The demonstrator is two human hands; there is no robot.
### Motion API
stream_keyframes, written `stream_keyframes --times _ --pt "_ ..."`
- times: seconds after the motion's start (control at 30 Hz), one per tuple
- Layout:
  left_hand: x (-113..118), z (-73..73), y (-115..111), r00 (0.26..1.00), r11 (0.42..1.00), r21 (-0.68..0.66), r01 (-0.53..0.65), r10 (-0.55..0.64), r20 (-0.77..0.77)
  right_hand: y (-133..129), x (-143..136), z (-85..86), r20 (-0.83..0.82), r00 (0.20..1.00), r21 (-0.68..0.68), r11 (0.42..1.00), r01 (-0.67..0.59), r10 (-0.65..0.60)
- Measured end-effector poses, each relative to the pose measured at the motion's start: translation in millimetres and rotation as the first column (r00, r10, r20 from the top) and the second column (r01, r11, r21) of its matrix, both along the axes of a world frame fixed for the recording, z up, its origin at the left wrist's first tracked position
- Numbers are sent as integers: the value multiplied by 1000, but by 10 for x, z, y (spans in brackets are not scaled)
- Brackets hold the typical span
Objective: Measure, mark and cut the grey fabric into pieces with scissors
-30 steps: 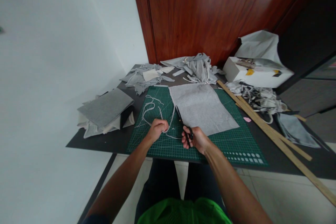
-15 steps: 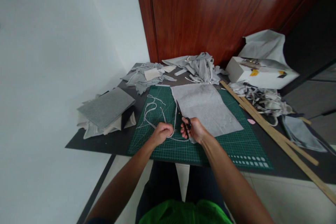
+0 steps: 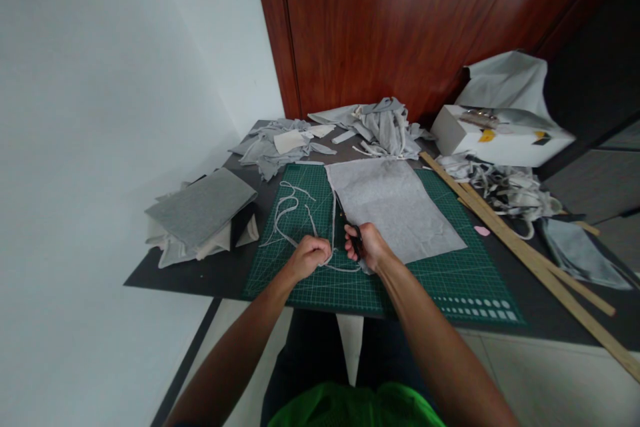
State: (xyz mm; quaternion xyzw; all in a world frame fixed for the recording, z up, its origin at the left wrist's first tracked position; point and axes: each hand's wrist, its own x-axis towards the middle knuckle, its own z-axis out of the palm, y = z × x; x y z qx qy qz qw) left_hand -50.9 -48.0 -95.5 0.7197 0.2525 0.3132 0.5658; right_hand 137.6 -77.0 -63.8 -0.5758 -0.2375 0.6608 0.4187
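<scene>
My left hand is closed on a thin grey fabric strip, low on the green cutting mat. The strip runs upward along the left edge of a grey fabric sheet. My right hand grips black-handled scissors, fingers in the handles. Their blades point up and left along the sheet's left edge; whether they are parted is hard to make out. My right wrist is over the sheet's lower left part. Loose grey strips curl on the mat to the left.
Stacked fabric with a grey board-like sheet is at left. Grey scraps and a cloth heap lie at the back. Long wooden strips cross the right side, near a tangled pile and a white box.
The scissor handles look closer together in my right hand. My left hand stays in nearly the same place on the strip. The view has shifted slightly.
</scene>
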Motion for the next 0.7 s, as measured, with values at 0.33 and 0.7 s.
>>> stream_keyframes --times 0.33,0.7 --pt "-8 1 7 1000 1000 -3 23 -23 -3 168 17 101 33 998 -34 998 -55 56" --pt "-7 -4 12 998 998 25 55 -55 -10 242 -16 49 66 998 -27 1000 -15 17"
